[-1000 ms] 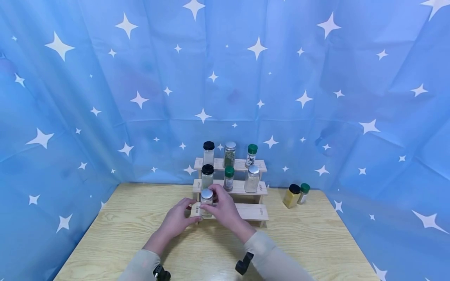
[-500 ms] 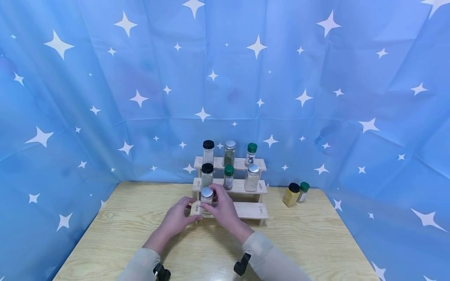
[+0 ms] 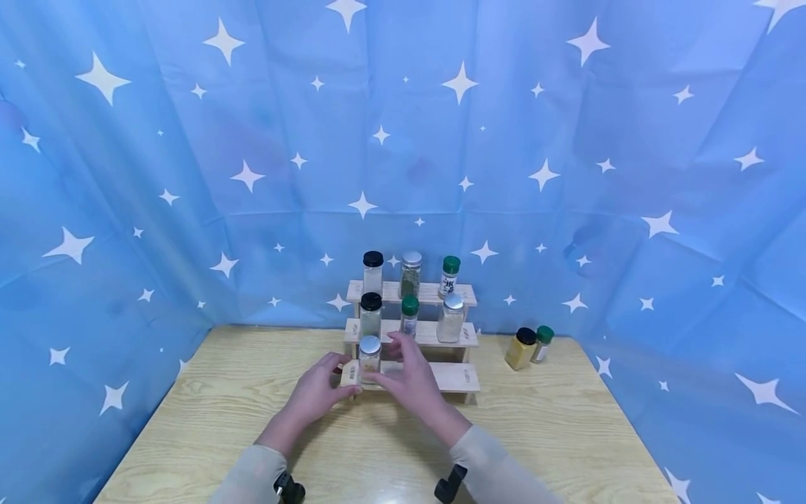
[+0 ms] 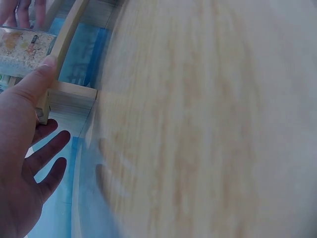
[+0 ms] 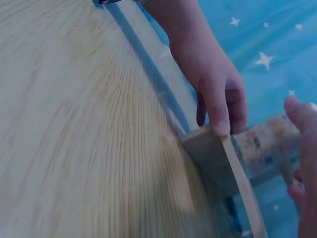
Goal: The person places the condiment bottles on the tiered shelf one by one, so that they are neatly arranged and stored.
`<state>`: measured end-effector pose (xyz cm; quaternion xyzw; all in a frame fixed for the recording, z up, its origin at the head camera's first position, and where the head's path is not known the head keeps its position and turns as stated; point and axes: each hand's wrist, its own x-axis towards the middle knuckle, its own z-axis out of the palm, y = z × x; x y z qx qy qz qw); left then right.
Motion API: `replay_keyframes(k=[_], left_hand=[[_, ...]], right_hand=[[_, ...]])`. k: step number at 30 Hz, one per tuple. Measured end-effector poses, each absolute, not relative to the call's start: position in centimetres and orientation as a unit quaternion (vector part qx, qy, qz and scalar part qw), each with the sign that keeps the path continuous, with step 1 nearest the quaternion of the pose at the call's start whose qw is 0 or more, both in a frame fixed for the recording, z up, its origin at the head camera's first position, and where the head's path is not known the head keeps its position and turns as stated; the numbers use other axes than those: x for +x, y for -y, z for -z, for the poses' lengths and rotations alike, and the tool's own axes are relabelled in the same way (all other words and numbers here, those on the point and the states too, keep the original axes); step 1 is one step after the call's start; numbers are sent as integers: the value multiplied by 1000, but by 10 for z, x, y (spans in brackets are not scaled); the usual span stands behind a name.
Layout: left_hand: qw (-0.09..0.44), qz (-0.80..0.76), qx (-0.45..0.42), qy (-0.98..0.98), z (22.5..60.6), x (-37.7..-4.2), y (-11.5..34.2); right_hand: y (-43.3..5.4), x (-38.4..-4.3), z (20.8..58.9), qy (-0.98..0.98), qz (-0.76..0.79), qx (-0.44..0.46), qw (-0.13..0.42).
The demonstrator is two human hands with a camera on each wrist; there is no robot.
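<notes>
A clear spice jar with a silver lid [image 3: 369, 357] stands upright at the left end of the bottom step of a wooden tiered rack [image 3: 450, 378]. My left hand [image 3: 317, 392] pinches the left end of that step. In the left wrist view its thumb [image 4: 39, 79] presses the board's front edge, and the other fingers spread below. My right hand [image 3: 412, 381] is just right of the jar, fingers parted and apart from it. Pale grainy contents show through the jar [image 4: 25, 49] in the left wrist view.
On the middle step are a black-lidded jar [image 3: 371, 318], a green-capped jar [image 3: 409, 318] and a silver-lidded jar [image 3: 450, 322]. Three more jars line the top step. A yellow jar with black lid [image 3: 521, 350] and a green-capped jar [image 3: 542, 345] stand right on the table.
My right hand has let go of the silver-lidded jar and drawn back slightly to the right, its fingers opening. The jar stays on the bottom step. My left hand keeps its place.
</notes>
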<state>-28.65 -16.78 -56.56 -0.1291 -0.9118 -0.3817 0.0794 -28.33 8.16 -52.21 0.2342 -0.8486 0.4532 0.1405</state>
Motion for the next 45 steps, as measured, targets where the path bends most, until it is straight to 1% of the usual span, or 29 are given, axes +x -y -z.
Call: replay_keyframes(k=[3,8,18,26,33,37,41,45], left_hand=[[78,380,-127,913,565,-285,168],[75,379,-121,914,564,-285,168],[69,382,-117,914,565,-284,167],[75,386,-123,911,564,-284,167],[75,382,-122,913,565,-285,166],[73,384,-119,913,564,-284,166],[67,384,-114,914,564,-284,166],[67,382,-112,915,564,-284,166]], right_hand=[[-99,-279,523,852,-455,218,138],[-130,-275,525,855,-459,183,156],[-199,-279,523,851,-445,161,229],[-249,-281,523,844,-443,103,284],[-287,-292,524,842,-428,60,324],[-306,-301,527,843,-430,36,322],[-321,-308,533,859,-411,0,304],[-329,-315,538,879,-381,-16,284]])
